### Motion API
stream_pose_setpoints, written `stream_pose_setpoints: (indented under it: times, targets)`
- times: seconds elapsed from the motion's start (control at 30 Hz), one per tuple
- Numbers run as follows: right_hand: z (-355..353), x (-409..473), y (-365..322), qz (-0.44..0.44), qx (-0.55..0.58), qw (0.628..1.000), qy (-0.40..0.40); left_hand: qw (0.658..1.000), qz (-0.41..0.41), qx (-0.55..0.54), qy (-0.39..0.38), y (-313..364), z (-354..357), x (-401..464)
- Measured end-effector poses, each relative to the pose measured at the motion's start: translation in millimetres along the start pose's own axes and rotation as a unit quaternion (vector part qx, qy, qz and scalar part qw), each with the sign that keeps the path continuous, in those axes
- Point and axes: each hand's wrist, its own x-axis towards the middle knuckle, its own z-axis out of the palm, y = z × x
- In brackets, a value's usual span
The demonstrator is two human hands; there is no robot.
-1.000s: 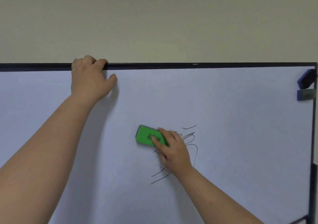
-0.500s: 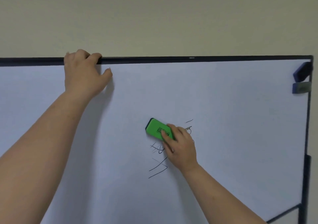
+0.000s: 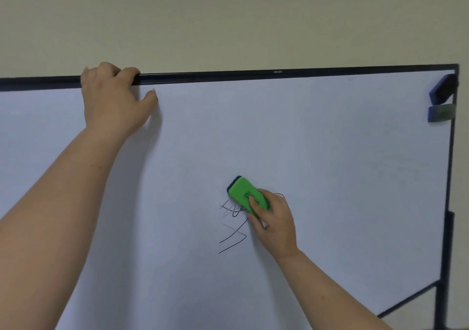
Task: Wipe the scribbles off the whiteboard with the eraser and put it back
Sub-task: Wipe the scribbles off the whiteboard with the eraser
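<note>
The right hand (image 3: 275, 224) grips the green eraser (image 3: 247, 195), fingers closed over its lower end, pressing it flat against the whiteboard (image 3: 330, 177). Just below and to the left of that grip lie the scribbles (image 3: 232, 228): dark loops touching the eraser's lower edge, long slanted strokes further down. A faint curl shows beside the knuckles. Far up and left of the grip, the left hand (image 3: 115, 101) curls its fingers over the board's dark top frame (image 3: 253, 73), thumb against the white surface. Two blue blocks (image 3: 441, 101) cling to the upper right corner.
</note>
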Motion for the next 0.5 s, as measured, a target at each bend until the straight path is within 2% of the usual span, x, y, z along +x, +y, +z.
stream_pose_setpoints:
  times: [0.03,0.1,0.2,0.27,0.33,0.4,0.5]
  targets:
    - [-1,-11,6,-0.009,-0.005,1.000,-0.007,1.000,0.001,0.000,-0.001,-1,0,0]
    - [-5,-20,22,0.033,-0.016,0.999,0.016,1.000,0.002,-0.001,-0.003,-2,0,0]
    - [-13,-4,33,0.206,0.003,0.975,0.086,1.000,0.002,0.000,-0.001,-1,0,0]
    - [-14,17,27,0.261,0.015,0.959,0.109,1.000,0.001,0.003,0.002,0,1,0]
    - [-12,29,13,0.197,0.009,0.975,0.099,1.000,-0.001,0.003,0.006,0,1,0]
    - [-4,27,-3,0.066,-0.008,0.997,0.049,1.000,0.000,0.003,0.008,0,2,0]
    - [10,-5,-20,-0.104,-0.021,0.994,-0.040,1.000,0.003,0.001,0.009,-1,0,-1]
